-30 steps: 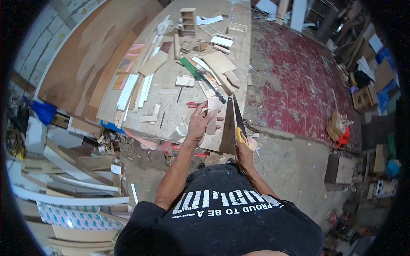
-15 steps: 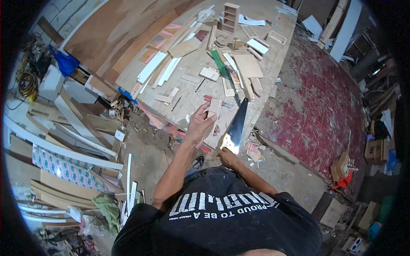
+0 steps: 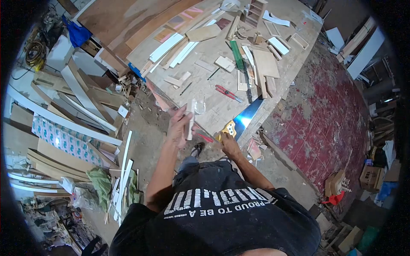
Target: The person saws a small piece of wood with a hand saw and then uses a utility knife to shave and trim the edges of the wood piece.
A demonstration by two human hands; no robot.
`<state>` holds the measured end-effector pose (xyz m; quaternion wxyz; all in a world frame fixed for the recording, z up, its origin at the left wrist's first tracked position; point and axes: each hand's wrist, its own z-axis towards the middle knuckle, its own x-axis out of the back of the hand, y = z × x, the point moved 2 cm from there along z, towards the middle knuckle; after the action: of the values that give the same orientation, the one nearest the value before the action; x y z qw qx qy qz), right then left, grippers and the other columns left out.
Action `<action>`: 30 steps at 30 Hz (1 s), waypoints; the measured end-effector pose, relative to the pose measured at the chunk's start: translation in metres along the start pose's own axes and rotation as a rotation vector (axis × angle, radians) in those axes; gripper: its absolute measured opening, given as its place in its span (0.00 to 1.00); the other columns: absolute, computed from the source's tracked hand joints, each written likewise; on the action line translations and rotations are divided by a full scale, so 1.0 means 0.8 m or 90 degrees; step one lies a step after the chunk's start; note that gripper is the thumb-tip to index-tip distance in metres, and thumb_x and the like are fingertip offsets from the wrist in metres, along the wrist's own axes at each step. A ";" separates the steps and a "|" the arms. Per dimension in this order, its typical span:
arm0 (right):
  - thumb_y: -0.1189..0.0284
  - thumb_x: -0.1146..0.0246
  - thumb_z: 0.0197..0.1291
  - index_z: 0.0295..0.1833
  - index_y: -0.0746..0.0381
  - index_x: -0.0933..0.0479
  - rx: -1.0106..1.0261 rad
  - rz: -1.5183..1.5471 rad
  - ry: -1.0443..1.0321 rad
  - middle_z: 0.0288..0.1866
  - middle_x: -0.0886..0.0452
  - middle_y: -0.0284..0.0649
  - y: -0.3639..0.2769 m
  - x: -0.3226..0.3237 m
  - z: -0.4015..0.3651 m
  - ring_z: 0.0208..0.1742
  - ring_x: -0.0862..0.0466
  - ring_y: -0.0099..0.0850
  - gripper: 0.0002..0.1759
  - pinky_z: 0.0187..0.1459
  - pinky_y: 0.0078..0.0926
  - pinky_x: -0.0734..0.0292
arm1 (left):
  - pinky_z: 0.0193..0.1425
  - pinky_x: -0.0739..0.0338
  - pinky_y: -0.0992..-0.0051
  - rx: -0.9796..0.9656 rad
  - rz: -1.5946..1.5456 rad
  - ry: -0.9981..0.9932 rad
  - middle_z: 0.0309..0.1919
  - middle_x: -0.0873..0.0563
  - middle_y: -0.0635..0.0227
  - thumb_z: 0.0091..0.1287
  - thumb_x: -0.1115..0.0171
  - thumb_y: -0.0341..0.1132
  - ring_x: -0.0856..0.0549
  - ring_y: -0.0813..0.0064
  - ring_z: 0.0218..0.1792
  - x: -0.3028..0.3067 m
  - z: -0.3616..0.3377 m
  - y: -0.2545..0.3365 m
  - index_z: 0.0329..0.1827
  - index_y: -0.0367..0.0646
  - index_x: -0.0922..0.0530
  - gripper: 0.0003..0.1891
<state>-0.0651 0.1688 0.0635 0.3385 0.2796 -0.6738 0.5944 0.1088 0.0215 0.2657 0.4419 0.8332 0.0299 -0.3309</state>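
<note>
My left hand (image 3: 176, 129) is closed around a small pale wooden piece (image 3: 190, 123), held up beside the near left edge of the workbench (image 3: 205, 96). In my right hand (image 3: 230, 146) is the yellow handle of a handsaw (image 3: 248, 116), and its blade slants away to the right over the bench's near corner. A red-handled utility knife (image 3: 228, 93) lies on the bench between and beyond my hands. Just under the bench edge, a red object (image 3: 206, 138) shows between my two hands.
On the bench are a green tool with a long dark shaft (image 3: 238, 55), a small wooden shelf unit (image 3: 256, 13), a flat wooden board (image 3: 265, 64) and white strips (image 3: 166, 47). Stacked boards (image 3: 64, 155) lean at the left. Worn red flooring (image 3: 316, 111) lies to the right.
My left hand has drawn the wooden piece leftward from over the bench to its edge, uncovering the red knife. The saw has tilted further right, and the view has shifted.
</note>
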 end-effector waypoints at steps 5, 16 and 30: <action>0.72 0.38 0.60 0.62 0.66 0.28 -0.128 0.079 0.095 0.51 0.22 0.60 0.034 0.022 0.017 0.47 0.20 0.59 0.24 0.49 0.50 0.22 | 0.20 0.23 0.82 0.010 -0.025 0.025 0.35 0.18 0.71 0.70 0.39 0.36 0.19 0.79 0.22 0.055 0.001 0.006 0.66 0.44 0.28 0.22; 0.66 0.34 0.60 0.73 0.65 0.37 -0.304 0.111 0.159 0.33 0.16 0.56 0.063 0.045 0.202 0.32 0.15 0.49 0.37 0.36 0.43 0.21 | 0.28 0.17 0.75 0.061 -0.029 -0.128 0.34 0.18 0.60 0.64 0.46 0.28 0.17 0.72 0.29 0.125 0.137 0.073 0.72 0.39 0.34 0.30; 0.56 0.36 0.60 0.51 0.61 0.26 -0.507 0.057 0.328 0.41 0.14 0.52 0.074 -0.020 0.340 0.45 0.14 0.51 0.23 0.47 0.45 0.19 | 0.27 0.20 0.76 0.234 -0.083 -0.211 0.41 0.20 0.64 0.63 0.43 0.30 0.19 0.74 0.30 0.203 0.245 0.218 0.69 0.37 0.33 0.29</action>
<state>-0.1352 -0.0925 -0.0029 0.5494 -0.0580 -0.7547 0.3537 0.1926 -0.2718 0.2201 0.2597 0.8302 -0.0502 -0.4907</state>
